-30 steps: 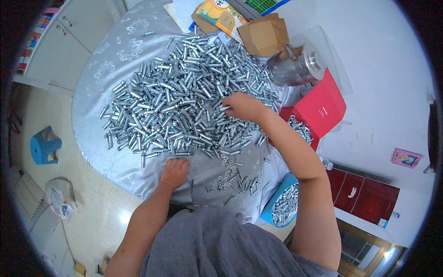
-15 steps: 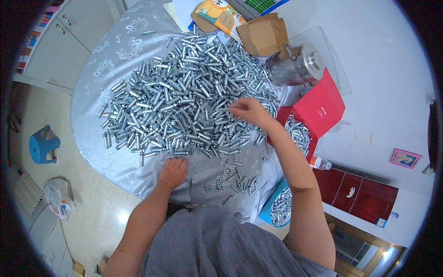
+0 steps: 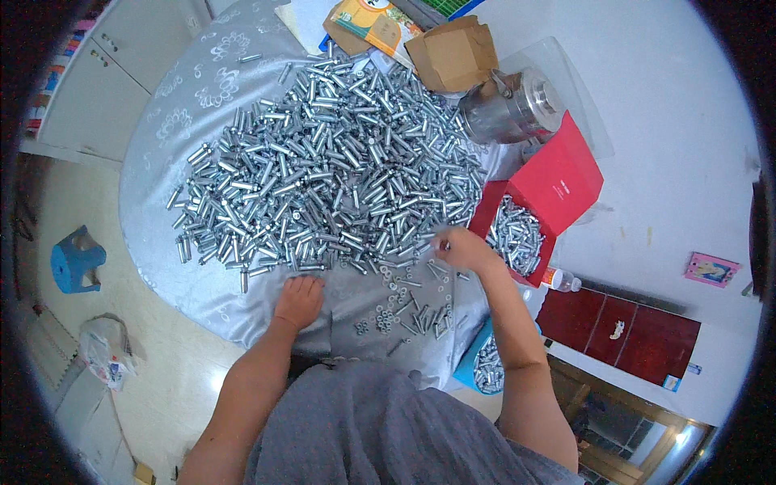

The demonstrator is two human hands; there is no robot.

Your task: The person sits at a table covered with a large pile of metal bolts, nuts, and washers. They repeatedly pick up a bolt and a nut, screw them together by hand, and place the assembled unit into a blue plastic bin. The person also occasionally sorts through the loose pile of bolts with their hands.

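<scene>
A wide heap of silver expansion bolts [image 3: 323, 170] covers much of the table. Over its near right edge, my right hand [image 3: 462, 247] is closed in a pinch, slightly blurred, and a bolt seems to stick out at the fingertips, partly hidden by them. Below that hand, small washers [image 3: 385, 311] and several thin loose bolts [image 3: 422, 317] are scattered on the grey cloth. My left hand [image 3: 300, 301] rests palm down on the cloth at the heap's near edge, fingers extended and holding nothing.
Right of the heap stands an open red box [image 3: 558, 182] with bolts [image 3: 516, 236] inside. A blue bucket [image 3: 467, 369] of bolts sits below the table edge. A steel pot [image 3: 509, 109] and a cardboard box [image 3: 453, 55] stand behind; a blue stool [image 3: 78, 259] is at left.
My right hand has drawn back from over the heap, moving nearer and slightly right toward its edge. My left hand has stayed in place on the cloth. The view has shifted slightly.
</scene>
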